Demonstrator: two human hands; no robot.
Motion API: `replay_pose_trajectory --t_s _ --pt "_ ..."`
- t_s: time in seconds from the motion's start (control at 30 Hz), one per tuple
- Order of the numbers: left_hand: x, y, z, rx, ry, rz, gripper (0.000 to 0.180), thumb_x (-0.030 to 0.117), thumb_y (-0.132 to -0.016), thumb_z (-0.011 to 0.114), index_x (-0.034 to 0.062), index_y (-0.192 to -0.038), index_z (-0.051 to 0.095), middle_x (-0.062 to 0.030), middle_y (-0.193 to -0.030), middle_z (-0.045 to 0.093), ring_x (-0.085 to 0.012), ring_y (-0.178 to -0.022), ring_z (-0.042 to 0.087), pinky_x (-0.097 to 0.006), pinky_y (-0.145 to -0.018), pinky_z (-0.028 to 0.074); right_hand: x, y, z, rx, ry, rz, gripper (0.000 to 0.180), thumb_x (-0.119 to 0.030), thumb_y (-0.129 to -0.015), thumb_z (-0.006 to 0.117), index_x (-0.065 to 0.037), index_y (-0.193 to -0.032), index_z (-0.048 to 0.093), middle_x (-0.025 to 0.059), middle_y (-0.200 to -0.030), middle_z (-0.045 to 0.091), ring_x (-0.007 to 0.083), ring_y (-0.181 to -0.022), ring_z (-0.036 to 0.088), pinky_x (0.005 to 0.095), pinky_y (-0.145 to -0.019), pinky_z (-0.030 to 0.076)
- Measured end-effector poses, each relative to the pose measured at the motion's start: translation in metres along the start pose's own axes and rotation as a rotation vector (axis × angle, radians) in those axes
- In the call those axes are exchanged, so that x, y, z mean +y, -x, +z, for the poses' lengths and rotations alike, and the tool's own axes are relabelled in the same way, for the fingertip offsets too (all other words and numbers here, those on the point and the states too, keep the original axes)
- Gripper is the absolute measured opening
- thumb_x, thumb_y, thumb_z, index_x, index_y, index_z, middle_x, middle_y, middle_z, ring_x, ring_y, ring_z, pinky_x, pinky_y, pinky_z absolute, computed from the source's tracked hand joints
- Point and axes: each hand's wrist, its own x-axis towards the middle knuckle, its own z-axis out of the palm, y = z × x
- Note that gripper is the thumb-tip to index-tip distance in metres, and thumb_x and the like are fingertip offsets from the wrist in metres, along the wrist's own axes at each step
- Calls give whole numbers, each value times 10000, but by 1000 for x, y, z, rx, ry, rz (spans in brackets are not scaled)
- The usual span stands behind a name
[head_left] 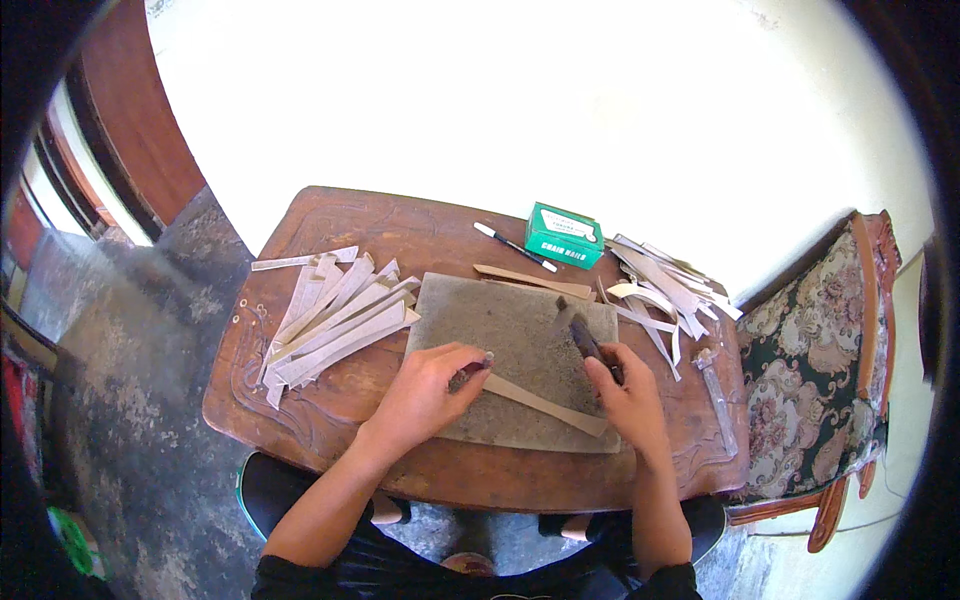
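A tan strip of leather-like sheet lies slantwise on the grey square board in the middle of the table. My left hand is closed at the strip's left end, thumb and fingers pinched together. Exactly how they grip it is partly hidden. In my right hand, the fingers wrap round a dark-handled tool. It points up and to the left over the board, and its blurred end hides what kind it is. Both hands are above the board, the right one near its right edge.
A pile of pale strips covers the wooden table's left side; more cut strips lie at right. At the back are a green box, a white-and-black marker and a brown strip. A floral chair stands at right.
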Motion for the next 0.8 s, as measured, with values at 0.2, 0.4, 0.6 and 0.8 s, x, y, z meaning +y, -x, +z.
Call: replay_pose_trajectory --t_s 0.2,0.4,0.6,0.8 --pt "0 0 0 -8 -42 -3 140 57 -873 740 -5 -996 719 -158 -935 737 -299 -813 736 -359 -707 578 -31 14 -10 -221 -637 174 366 -245 -983 688 -18 -1260 614 24 -857 619 101 -683 573 258 -658 491" --pt "-1 -1 2 6 -33 16 140 67 -868 746 5 -992 722 -150 -914 731 -318 -804 725 -377 -698 569 -68 36 -11 -128 -239 -170 506 -125 -968 679 -18 -1424 487 157 -1058 668 262 -889 676 350 -780 537" --pt "1 -1 0 -22 -52 0 124 63 -863 748 -1 -965 718 -151 -901 725 -324 -800 721 -373 -708 565 -96 37 -17 -214 36 -367 538 -105 -962 656 0 -1449 454 321 -1232 624 485 -1101 640 461 -880 536" --pt "-3 0 2 23 -36 34 134 61 -859 753 -4 -972 720 -163 -903 722 -333 -792 719 -376 -685 557 -103 36 -18 -194 105 -456 557 -104 -975 632 24 -1475 423 323 -1223 628 482 -1075 651 482 -873 537"
